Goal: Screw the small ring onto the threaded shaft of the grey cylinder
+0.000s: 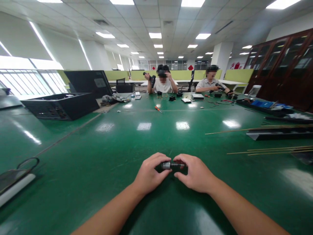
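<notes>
A small cylindrical part (167, 165), with a silver body and a thin dark shaft pointing right, lies lengthwise between my hands over the green table (117, 137). My left hand (152, 172) is closed around its body, thumb below and fingers above; the part's left end is hidden in the palm. Around the shaft's tip curves my right hand (196, 171), its thumb and fingers apart. A gap shows between them and the shaft, though its far fingers are partly hidden. The part's exact kind cannot be made out.
An orange screwdriver (157, 109) lies farther off. Thin brass rods (269, 150) and a dark metal channel (276, 134) are at right. An open black case (61, 106) stands at left. Across the table sit two people (163, 85) holding dark tools, among small parts.
</notes>
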### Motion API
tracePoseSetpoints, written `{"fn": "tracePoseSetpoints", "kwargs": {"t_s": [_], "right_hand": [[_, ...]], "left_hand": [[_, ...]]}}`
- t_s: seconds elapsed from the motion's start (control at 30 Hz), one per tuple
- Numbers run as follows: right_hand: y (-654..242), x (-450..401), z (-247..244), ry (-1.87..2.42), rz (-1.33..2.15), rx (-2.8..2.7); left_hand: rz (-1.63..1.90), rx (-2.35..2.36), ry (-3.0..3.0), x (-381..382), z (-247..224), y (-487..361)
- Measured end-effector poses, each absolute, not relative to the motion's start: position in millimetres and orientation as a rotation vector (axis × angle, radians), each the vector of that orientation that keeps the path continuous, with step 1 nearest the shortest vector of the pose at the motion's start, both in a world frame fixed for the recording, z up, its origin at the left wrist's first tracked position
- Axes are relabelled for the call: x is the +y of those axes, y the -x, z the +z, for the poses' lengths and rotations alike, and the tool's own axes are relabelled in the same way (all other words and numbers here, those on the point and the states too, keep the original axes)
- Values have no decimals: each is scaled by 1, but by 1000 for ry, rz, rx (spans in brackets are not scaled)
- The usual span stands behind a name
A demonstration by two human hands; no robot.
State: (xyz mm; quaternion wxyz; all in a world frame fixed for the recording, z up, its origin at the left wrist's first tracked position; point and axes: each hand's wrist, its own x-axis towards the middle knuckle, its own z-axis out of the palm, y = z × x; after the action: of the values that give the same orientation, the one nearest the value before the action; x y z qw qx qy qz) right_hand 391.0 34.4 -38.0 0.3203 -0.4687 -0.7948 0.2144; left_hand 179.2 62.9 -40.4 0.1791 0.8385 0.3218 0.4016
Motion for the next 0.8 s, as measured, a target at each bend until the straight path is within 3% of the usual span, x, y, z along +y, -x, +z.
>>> {"fn": "tracePoseSetpoints", "kwargs": {"t_s": [0.8], "right_hand": [[-394, 34, -45, 1216, 397, -2109]], "left_hand": [[1172, 915, -2270, 66, -52, -190]]}}
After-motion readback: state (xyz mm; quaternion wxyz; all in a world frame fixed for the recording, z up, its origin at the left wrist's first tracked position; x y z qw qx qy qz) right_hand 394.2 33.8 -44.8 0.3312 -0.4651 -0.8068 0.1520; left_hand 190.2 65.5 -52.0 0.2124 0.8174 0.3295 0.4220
